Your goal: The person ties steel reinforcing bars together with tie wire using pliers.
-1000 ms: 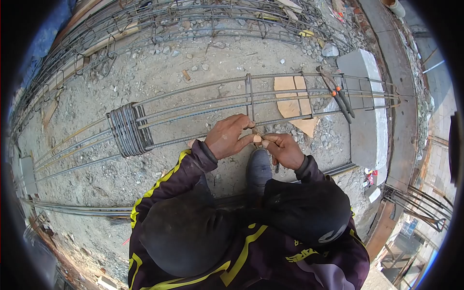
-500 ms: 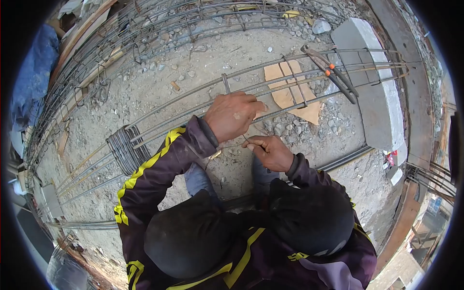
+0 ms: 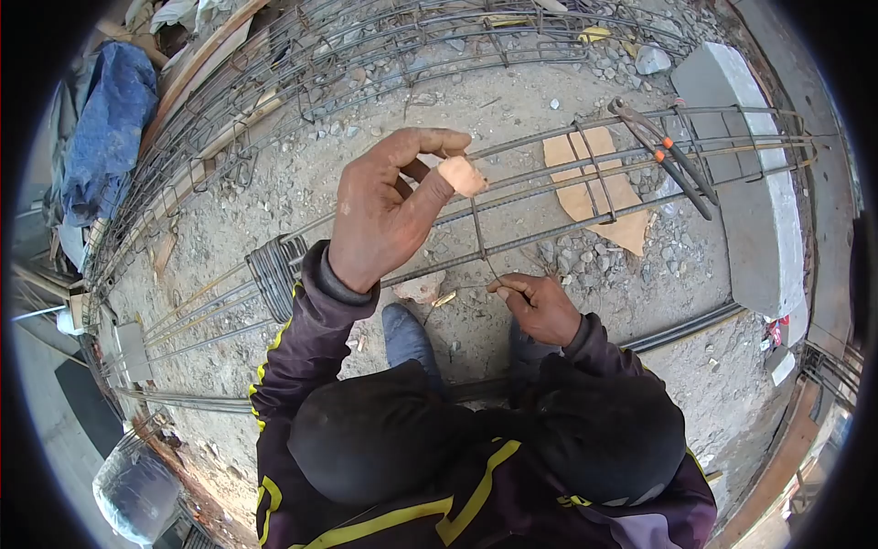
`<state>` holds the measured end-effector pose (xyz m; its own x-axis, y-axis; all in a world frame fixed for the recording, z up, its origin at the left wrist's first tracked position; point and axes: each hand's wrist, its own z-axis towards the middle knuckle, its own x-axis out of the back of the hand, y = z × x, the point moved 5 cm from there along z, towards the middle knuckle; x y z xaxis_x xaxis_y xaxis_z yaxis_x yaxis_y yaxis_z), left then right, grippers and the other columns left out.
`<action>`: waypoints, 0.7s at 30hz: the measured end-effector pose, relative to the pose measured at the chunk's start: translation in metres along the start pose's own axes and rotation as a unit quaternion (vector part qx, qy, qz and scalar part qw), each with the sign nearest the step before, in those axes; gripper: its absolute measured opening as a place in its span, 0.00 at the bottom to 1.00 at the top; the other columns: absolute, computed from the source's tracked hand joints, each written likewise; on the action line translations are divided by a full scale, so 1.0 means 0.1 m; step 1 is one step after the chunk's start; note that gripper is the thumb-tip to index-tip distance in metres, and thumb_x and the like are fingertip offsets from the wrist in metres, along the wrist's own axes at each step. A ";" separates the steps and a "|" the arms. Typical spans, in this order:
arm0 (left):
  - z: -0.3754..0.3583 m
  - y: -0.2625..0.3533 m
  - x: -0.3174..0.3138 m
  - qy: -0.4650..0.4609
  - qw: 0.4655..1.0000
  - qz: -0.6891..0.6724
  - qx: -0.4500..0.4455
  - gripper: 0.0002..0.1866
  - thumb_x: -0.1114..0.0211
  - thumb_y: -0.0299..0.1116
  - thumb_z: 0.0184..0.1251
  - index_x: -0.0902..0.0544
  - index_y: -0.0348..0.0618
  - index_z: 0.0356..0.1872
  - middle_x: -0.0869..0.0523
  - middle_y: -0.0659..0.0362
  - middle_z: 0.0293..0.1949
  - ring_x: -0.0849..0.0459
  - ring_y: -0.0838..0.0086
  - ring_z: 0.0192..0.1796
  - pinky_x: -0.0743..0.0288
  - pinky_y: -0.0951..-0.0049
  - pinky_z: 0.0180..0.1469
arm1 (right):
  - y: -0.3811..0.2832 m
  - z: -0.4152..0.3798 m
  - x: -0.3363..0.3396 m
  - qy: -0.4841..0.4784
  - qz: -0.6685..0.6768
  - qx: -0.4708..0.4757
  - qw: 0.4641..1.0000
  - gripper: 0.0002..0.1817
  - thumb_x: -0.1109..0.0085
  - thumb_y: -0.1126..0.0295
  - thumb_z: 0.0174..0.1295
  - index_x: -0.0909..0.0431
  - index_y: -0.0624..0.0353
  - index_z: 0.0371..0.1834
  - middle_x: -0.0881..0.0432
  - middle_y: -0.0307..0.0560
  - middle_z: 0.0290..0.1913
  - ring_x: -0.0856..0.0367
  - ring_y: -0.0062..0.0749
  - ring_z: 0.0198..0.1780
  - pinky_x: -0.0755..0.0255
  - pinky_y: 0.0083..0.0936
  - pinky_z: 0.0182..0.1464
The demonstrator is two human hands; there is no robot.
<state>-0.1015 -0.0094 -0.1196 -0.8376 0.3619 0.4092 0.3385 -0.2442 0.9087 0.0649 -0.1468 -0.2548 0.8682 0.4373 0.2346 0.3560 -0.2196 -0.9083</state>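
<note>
My left hand (image 3: 389, 201) is raised over the long steel bars, its thumb with a pale covering (image 3: 463, 177) and its index finger curved apart. Nothing shows between them. Just right of it, a stirrup (image 3: 476, 222) crosses the bars (image 3: 535, 235). Below the lower bar, my right hand (image 3: 541, 307) pinches a thin wire (image 3: 492, 268) between thumb and index finger. Pincers with orange-banded dark handles (image 3: 665, 154) lie across the bars at the right. A coil of wire or stacked rings (image 3: 276, 278) surrounds the bars at the left.
A tan cardboard piece (image 3: 625, 215) lies under the bars. Their right end rests over a grey concrete block (image 3: 759, 197). More rebar cages (image 3: 347, 78) stretch across the back, beside a blue tarp (image 3: 114, 128). My shoes (image 3: 408, 337) are below, among rubble.
My left hand has lifted and moved left, opening away from the bars near my right hand. My right hand still pinches the wire. The whole view has shifted slightly.
</note>
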 end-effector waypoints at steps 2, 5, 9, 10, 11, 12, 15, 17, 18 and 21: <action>-0.25 -0.36 0.00 0.006 0.996 -0.031 0.083 0.16 0.35 0.35 0.75 0.18 0.35 0.56 0.13 0.55 0.46 0.15 0.78 0.44 0.21 0.78 0.45 | 0.04 0.00 -0.01 0.000 -0.004 -0.020 1.000 0.12 0.43 0.68 0.69 0.17 0.63 0.48 0.17 0.59 0.30 0.20 0.48 0.26 0.28 0.37 0.34; -0.47 -0.61 -0.08 0.004 0.993 -0.042 0.109 0.17 0.37 0.36 0.76 0.19 0.34 0.57 0.13 0.56 0.46 0.15 0.78 0.46 0.22 0.78 0.48 | 0.00 -0.02 -0.02 0.030 0.010 0.016 0.999 0.12 0.40 0.67 0.68 0.16 0.61 0.49 0.15 0.56 0.37 0.17 0.47 0.33 0.25 0.34 0.38; -0.59 -0.59 -0.17 -0.004 0.980 -0.144 0.136 0.21 0.35 0.41 0.75 0.20 0.35 0.58 0.14 0.56 0.50 0.17 0.77 0.48 0.23 0.76 0.52 | -0.02 -0.05 0.04 0.047 -0.081 0.049 0.994 0.16 0.35 0.62 0.65 0.15 0.63 0.48 0.15 0.56 0.45 0.17 0.50 0.45 0.24 0.35 0.48; -0.62 -0.62 -0.20 0.007 0.983 -0.151 0.102 0.21 0.35 0.42 0.74 0.20 0.35 0.58 0.14 0.57 0.50 0.17 0.77 0.48 0.23 0.76 0.51 | -0.04 -0.06 0.08 0.073 -0.108 0.077 0.988 0.17 0.34 0.61 0.65 0.15 0.64 0.48 0.15 0.56 0.46 0.17 0.52 0.47 0.25 0.36 0.50; -0.63 -0.63 -0.21 0.019 0.985 -0.158 0.067 0.22 0.34 0.43 0.74 0.20 0.35 0.58 0.15 0.57 0.51 0.17 0.77 0.47 0.23 0.75 0.50 | -0.06 -0.08 0.11 0.100 -0.134 0.106 0.980 0.18 0.34 0.60 0.64 0.15 0.64 0.48 0.16 0.56 0.46 0.18 0.53 0.49 0.25 0.37 0.52; -0.64 -0.59 -0.17 0.028 0.994 -0.092 0.041 0.24 0.32 0.45 0.71 0.19 0.38 0.58 0.15 0.57 0.51 0.17 0.77 0.46 0.24 0.76 0.46 | -0.11 -0.07 0.16 0.117 -0.150 0.113 0.975 0.19 0.32 0.60 0.62 0.16 0.64 0.48 0.16 0.57 0.46 0.18 0.53 0.50 0.25 0.38 0.53; -0.63 -0.44 -0.12 0.051 0.997 -0.028 -0.051 0.27 0.29 0.50 0.66 0.18 0.41 0.57 0.15 0.56 0.51 0.16 0.75 0.46 0.24 0.76 0.42 | -0.30 -0.13 0.34 0.165 -0.191 0.145 0.957 0.22 0.28 0.60 0.58 0.16 0.64 0.50 0.16 0.57 0.46 0.18 0.53 0.49 0.25 0.39 0.54; -0.63 -0.42 -0.09 0.069 0.994 -0.016 -0.079 0.29 0.27 0.53 0.63 0.17 0.42 0.57 0.16 0.55 0.51 0.16 0.74 0.45 0.24 0.76 0.41 | -0.50 -0.18 0.44 0.195 -0.207 0.185 0.941 0.23 0.25 0.62 0.55 0.17 0.63 0.51 0.17 0.55 0.46 0.17 0.49 0.46 0.23 0.36 0.50; -0.65 -0.41 -0.10 0.077 0.993 -0.012 -0.091 0.30 0.27 0.54 0.61 0.17 0.43 0.56 0.16 0.55 0.51 0.16 0.74 0.45 0.24 0.76 0.40 | -0.66 -0.19 0.46 0.197 -0.144 0.203 0.948 0.23 0.24 0.64 0.54 0.17 0.63 0.50 0.17 0.54 0.46 0.17 0.47 0.45 0.22 0.34 0.47; -0.69 -0.36 -0.12 0.088 0.990 0.024 -0.111 0.31 0.25 0.54 0.58 0.17 0.42 0.56 0.16 0.54 0.51 0.15 0.72 0.44 0.24 0.76 0.39 | -1.12 -0.08 0.42 0.186 -0.027 0.248 0.950 0.20 0.24 0.68 0.53 0.17 0.63 0.47 0.17 0.50 0.42 0.17 0.38 0.39 0.22 0.29 0.38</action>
<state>-0.1331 -0.0667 -0.1631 -0.8914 0.1869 0.4129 0.2933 -0.4566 0.8399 0.0641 -0.1105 -0.1407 0.9483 0.0772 0.3079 0.2770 0.2727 -0.9214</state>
